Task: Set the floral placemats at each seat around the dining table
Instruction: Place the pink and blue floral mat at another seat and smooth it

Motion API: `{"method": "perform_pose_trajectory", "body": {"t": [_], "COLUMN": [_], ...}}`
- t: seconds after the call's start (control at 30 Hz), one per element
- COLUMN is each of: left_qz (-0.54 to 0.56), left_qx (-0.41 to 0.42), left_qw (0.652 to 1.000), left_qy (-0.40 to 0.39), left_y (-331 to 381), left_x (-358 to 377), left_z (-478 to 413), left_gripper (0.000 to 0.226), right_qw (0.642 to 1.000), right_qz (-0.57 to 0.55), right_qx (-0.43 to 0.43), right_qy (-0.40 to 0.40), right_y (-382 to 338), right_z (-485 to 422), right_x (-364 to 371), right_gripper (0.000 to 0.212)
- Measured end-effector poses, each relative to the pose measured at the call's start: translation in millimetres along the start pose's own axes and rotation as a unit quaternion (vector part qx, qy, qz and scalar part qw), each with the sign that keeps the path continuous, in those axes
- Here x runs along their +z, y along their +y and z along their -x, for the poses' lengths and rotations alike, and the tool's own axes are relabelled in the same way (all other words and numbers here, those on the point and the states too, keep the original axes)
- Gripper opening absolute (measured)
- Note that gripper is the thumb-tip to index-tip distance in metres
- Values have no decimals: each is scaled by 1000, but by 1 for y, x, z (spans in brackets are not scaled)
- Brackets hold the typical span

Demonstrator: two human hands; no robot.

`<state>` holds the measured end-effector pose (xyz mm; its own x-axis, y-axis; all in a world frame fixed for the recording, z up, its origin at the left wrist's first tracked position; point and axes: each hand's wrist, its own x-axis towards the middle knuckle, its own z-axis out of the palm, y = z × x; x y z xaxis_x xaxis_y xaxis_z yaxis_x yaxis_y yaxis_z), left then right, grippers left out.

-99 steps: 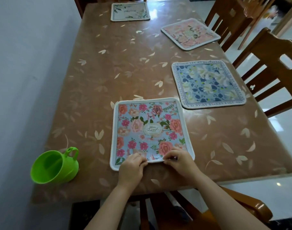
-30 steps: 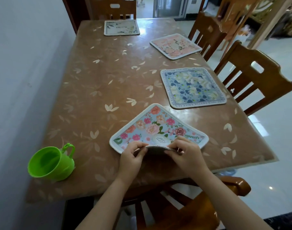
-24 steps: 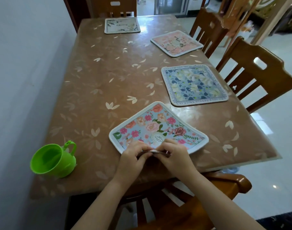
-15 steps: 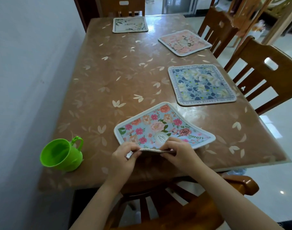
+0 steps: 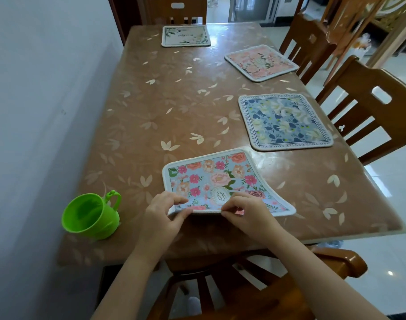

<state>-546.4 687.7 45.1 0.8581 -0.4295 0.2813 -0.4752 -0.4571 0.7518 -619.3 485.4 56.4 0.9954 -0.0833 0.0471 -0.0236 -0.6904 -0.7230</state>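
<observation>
A broad strip of counter (image 5: 155, 107) ran open beside the wall (image 5: 47, 112); the green cup (image 5: 90, 215) stood at its near end, the blue placemat (image 5: 285, 122) and chair (image 5: 370, 107) crowded the right

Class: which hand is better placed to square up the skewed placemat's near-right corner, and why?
Probably the right hand: it pinches the near edge of the pink-flowered blue fabric placemat beside that corner, while the left hand pinches the near-left end.

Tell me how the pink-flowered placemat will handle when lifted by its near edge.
Probably floppy: the pink-flowered placemat curves upward where the left hand and right hand pinch its near edge, while its far side lies flat. Likely light, since fingertip pinches alone raise it. It may slide easily, as the table cover looks glossy.
</observation>
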Motion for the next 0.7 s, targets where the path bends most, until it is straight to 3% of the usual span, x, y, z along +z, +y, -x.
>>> {"method": "perform_pose_trajectory", "body": {"t": [0.2, 0.47, 0.7], "left_qz": [-89, 14, 41], "left_qx": [32, -86, -145], "left_qw": [993, 996, 988], "left_qy": [-69, -23, 36], "left_y": [16, 7, 9], "left_x": [7, 9, 0], "left_z": [-3, -3, -30], "left_gripper": [17, 11, 6], "right_qw": [999, 999, 998], "right_qz": [16, 37, 56], "right_qx": [-29, -17, 14], "right_qy": [-9, -23, 40], "right_y": [-18, -5, 11], "right_z": [-17, -10, -20], "right_x": [8, -1, -25], "right_gripper": [5, 8, 10]}}
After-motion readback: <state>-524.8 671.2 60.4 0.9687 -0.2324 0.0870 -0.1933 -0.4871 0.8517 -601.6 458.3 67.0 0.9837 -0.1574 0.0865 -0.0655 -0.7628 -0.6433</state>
